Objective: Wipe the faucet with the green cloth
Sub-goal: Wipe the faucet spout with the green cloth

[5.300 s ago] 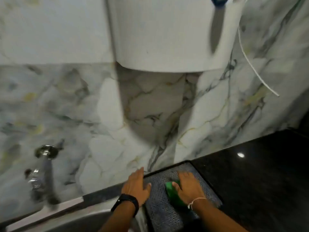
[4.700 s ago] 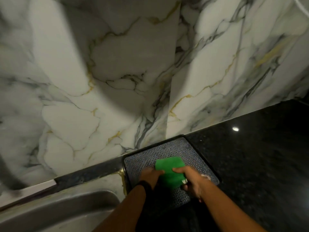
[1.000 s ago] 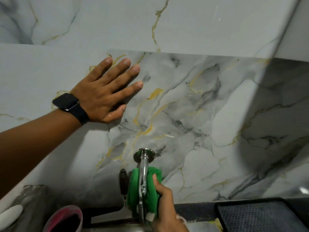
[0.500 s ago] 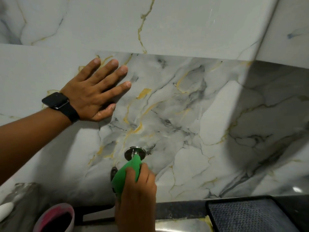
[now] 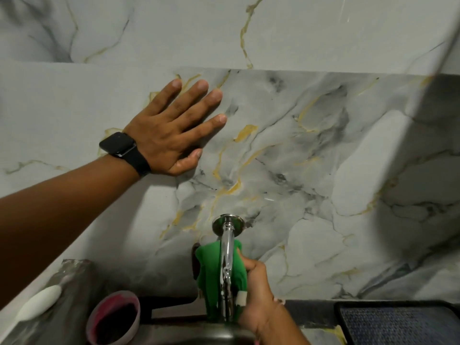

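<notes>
Green cloth fills my right hand at the lower middle of the frame, nearest to me; my fingers are curled shut around it, pressing it against the underside and both flanks of the faucet, so the cloth cups the chrome spout from behind while the shiny top ridge shows bare between the folds. I judge I am in the middle of the wiping itself: the cloth is on the metal, wrapped about the mid-length of the spout. The next stroke, I think, calls for sliding that wrapped grip along the spout while keeping the squeeze even, and the round wall flange and the bare top ridge look as if they have yet to be covered. The spout's long axis runs from the flange on the wall at frame centre down toward the bottom edge, pointing out at me and over the sink, whose rim just shows below. Left of it at the bottom sits a pink cup, and at lower right a dark mat lies on the tabletop. Farther off, in the upper left half, my left hand lies flat and spread on the marble wall, holding nothing, only bracing me, a black watch on its wrist.
</notes>
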The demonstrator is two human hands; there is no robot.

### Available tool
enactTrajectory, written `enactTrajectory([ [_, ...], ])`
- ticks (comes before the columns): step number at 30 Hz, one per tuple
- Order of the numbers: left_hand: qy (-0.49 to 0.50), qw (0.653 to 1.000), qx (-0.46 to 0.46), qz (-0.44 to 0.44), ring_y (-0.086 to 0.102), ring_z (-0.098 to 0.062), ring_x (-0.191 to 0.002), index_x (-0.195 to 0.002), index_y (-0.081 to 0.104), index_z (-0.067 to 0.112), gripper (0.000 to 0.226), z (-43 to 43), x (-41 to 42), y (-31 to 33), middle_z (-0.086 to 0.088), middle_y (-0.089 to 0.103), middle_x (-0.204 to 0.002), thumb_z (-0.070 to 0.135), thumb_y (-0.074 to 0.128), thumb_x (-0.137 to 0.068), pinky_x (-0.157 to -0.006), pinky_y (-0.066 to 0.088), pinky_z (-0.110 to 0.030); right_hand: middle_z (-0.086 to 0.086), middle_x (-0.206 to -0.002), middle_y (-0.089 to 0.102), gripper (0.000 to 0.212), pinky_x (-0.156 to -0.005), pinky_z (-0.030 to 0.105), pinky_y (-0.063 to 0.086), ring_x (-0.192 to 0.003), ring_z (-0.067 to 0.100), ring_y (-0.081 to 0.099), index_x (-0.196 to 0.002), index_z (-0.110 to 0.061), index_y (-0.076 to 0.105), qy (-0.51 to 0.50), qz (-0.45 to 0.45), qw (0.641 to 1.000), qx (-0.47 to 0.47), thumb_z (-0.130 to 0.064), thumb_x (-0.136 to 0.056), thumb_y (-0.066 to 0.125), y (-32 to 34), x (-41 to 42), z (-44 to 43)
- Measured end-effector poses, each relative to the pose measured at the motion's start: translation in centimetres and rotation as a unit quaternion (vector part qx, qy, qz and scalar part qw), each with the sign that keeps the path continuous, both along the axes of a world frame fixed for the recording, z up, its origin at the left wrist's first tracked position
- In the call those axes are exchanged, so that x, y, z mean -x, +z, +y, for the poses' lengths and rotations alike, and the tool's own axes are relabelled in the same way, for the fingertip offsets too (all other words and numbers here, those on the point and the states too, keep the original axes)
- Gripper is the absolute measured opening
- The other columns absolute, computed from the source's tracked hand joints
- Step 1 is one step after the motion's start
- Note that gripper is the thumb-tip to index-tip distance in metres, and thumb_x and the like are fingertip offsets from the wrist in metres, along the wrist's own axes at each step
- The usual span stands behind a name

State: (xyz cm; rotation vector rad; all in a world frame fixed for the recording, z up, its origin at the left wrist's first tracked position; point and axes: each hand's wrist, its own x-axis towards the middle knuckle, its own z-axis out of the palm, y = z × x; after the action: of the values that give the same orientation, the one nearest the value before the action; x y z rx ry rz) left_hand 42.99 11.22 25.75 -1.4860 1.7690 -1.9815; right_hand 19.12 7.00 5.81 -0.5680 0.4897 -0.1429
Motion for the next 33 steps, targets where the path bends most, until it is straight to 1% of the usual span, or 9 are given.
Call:
enactTrajectory([
  [6, 0.001, 1.000, -0.005, 0.005, 0.027, -0.038, -0.150, -0.156, 0.028, 0.016, 0.073, 0.1, -0.1, 0.0, -0.016, 0.026, -0.162, 0.046, 0.038, -0.090, -0.126, 0.006, -0.050, 0.011, -0.069, 0.068, 0.038, -0.047, 0.029, 0.055, -0.055, 0.025, 0.065, -0.095, 0.000, 0.071, 0.015, -0.008, 0.998, -0.061, -0.033, -0.085, 0.057, -0.6, -2.1, 0.3],
  [11, -0.008, 1.000, -0.012, 0.014, 0.026, -0.038, -0.150, -0.155, 0.030, 0.016, 0.073, 0.1, -0.1, -0.1, -0.017, 0.027, -0.161, 0.046, 0.039, -0.090, -0.126, 0.005, -0.049, 0.032, -0.105, 0.070, 0.041, -0.088, 0.048, 0.054, -0.074, 0.041, 0.066, -0.094, 0.002, 0.072, -0.115, 0.086, 0.981, 0.128, -0.030, -0.098, 0.048, -1.6, 1.4, 2.0],
  [14, -0.008, 1.000, -0.011, 0.014, 0.026, -0.037, -0.150, -0.155, 0.030, 0.016, 0.072, 0.1, -0.3, 0.1, -0.016, 0.027, -0.161, 0.046, 0.038, -0.090, -0.126, 0.005, -0.049, 0.018, -0.107, 0.069, 0.068, -0.091, 0.054, 0.053, -0.093, 0.038, 0.066, -0.115, -0.011, 0.062, -0.262, 0.113, 0.876, 0.388, -0.063, -0.072, 0.069, -1.1, 1.7, 5.3],
  [17, -0.011, 1.000, -0.013, 0.023, 0.027, -0.038, -0.149, -0.155, 0.030, 0.016, 0.071, 0.2, -0.1, -0.1, -0.015, 0.024, -0.162, 0.046, 0.037, -0.091, -0.126, 0.008, -0.050, 0.015, -0.129, 0.054, 0.071, -0.101, 0.043, 0.044, -0.119, 0.033, 0.051, -0.128, -0.014, 0.055, -0.277, 0.188, 0.699, 0.632, -0.019, -0.065, 0.088, -0.7, 0.3, 6.4],
  [19, -0.006, 1.000, -0.014, 0.023, 0.028, -0.038, -0.149, -0.155, 0.031, 0.016, 0.070, 0.2, 0.0, 0.0, -0.015, 0.025, -0.162, 0.045, 0.037, -0.091, -0.125, 0.010, -0.051, 0.004, -0.137, 0.052, 0.066, -0.105, 0.038, 0.044, -0.129, 0.024, 0.045, -0.128, -0.023, 0.055, -0.255, 0.183, 0.593, 0.741, -0.015, -0.067, 0.080, 0.8, -0.7, 4.9],
  [22, -0.003, 1.000, -0.015, 0.026, 0.030, -0.039, -0.148, -0.155, 0.031, 0.016, 0.070, 0.3, 0.0, 0.0, -0.018, 0.033, -0.160, 0.045, 0.037, -0.092, -0.123, 0.015, -0.054, -0.001, -0.120, 0.062, 0.047, -0.102, 0.035, 0.050, -0.117, 0.021, 0.053, -0.113, -0.023, 0.063, -0.143, 0.171, 0.454, 0.863, -0.031, -0.067, 0.061, 3.1, -2.2, 2.6],
  [25, 0.004, 1.000, -0.018, 0.025, 0.030, -0.039, -0.148, -0.156, 0.029, 0.016, 0.070, 0.3, 0.0, 0.1, -0.019, 0.034, -0.160, 0.045, 0.035, -0.092, -0.122, 0.015, -0.054, 0.005, -0.092, 0.068, 0.037, -0.082, 0.036, 0.056, -0.090, 0.027, 0.061, -0.088, -0.018, 0.068, 0.018, 0.178, 0.333, 0.926, -0.036, -0.057, 0.067, 5.7, -4.0, 2.0],
  [29, 0.008, 1.000, -0.012, 0.023, 0.027, -0.039, -0.149, -0.158, 0.022, 0.017, 0.073, 0.3, -0.2, -0.1, -0.018, 0.030, -0.161, 0.047, 0.034, -0.092, -0.122, 0.014, -0.054, 0.003, -0.079, 0.068, 0.028, -0.076, 0.036, 0.054, -0.077, 0.026, 0.061, -0.079, -0.019, 0.068, 0.115, 0.123, 0.248, 0.954, -0.037, -0.057, 0.069, 5.6, -2.7, 2.2],
  [33, 0.003, 0.999, -0.033, 0.043, 0.022, -0.037, -0.151, -0.158, 0.019, 0.018, 0.073, 0.3, -0.2, -0.2, -0.016, 0.026, -0.163, 0.048, 0.032, -0.093, -0.124, 0.009, -0.052, 0.001, -0.078, 0.067, 0.024, -0.085, 0.036, 0.052, -0.080, 0.024, 0.058, -0.076, -0.019, 0.068, 0.097, 0.074, 0.246, 0.961, -0.027, -0.053, 0.067, 3.6, -0.1, 3.8],
])
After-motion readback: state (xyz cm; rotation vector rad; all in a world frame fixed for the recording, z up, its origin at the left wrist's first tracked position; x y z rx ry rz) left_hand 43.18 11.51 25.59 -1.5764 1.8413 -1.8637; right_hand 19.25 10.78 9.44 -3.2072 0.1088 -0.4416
